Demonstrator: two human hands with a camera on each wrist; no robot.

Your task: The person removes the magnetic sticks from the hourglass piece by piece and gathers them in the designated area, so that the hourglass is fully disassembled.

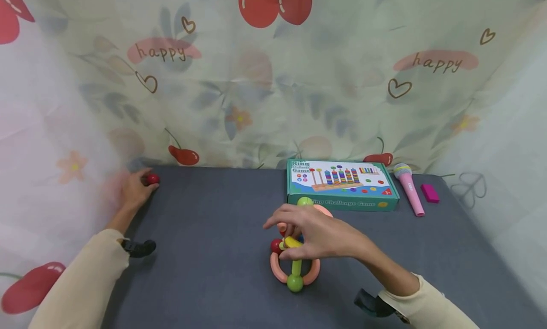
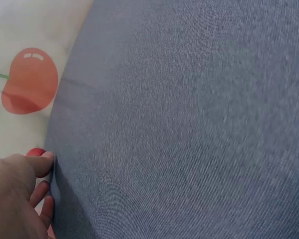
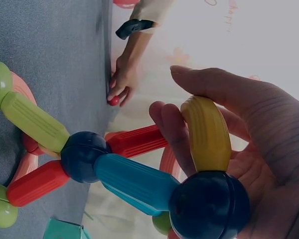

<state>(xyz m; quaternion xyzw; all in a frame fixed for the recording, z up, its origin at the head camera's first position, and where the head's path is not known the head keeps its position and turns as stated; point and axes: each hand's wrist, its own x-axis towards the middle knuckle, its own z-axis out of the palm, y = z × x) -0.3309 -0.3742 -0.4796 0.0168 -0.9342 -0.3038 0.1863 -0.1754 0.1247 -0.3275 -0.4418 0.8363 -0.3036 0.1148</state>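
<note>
Fingers of the right hand are curled round a curved yellow piece, pinching it where it meets a dark blue ball at the top of the rod-and-ball toy. That toy stands on the grey worktop, in the middle and just in front of the ring game box. From the wrist view, a blue rod and a red rod run from the hand to a second dark ball, with a green rod going on to the base.

The left hand is well apart, at the far left edge of the worktop, its fingers curled on a small red ball beside the printed cloth.

To do this well, I judge the yellow piece should be held lightly and steadily, since the frame looks easy to tip or pull apart at its joints. The red ball should be gripped firmly before lifting, as it sits right at the edge and could roll behind the cloth. A pink toy microphone and a small pink block lie to the right of the box, clear of both hands.
</note>
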